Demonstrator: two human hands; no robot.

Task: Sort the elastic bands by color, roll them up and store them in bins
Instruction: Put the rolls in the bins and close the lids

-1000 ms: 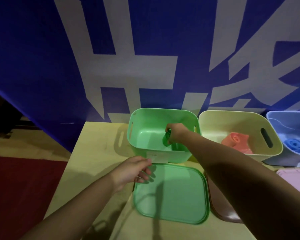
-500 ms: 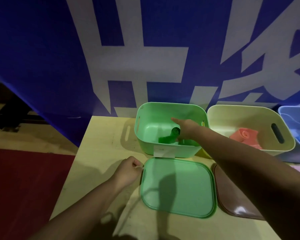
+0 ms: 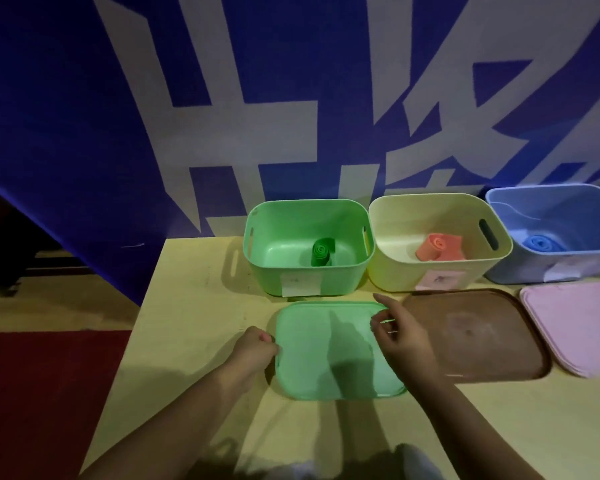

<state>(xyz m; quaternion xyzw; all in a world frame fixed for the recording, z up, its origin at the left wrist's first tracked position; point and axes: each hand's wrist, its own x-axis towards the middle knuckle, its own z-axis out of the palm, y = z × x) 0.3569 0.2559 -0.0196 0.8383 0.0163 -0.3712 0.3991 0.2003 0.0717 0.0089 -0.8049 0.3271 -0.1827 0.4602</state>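
Observation:
A rolled green band (image 3: 321, 253) lies inside the green bin (image 3: 267, 268). An orange rolled band (image 3: 438, 248) sits in the cream bin (image 3: 388, 271), and a blue rolled band (image 3: 539, 243) in the blue bin (image 3: 510, 268). The green lid (image 3: 329, 355) lies flat in front of the green bin. My left hand (image 3: 252, 353) grips the lid's left edge with curled fingers. My right hand (image 3: 400, 336) hovers at the lid's right edge, fingers loosely bent, holding nothing.
A brown lid (image 3: 475, 337) and a pink lid (image 3: 575, 327) lie to the right on the yellow table (image 3: 194, 306). A blue banner with white characters (image 3: 222, 116) hangs right behind the bins. The table's left edge drops to red floor (image 3: 42, 393).
My right hand let go of the green band in the green bin and drew back to the green lid's right edge. My left hand closed on the lid's left edge.

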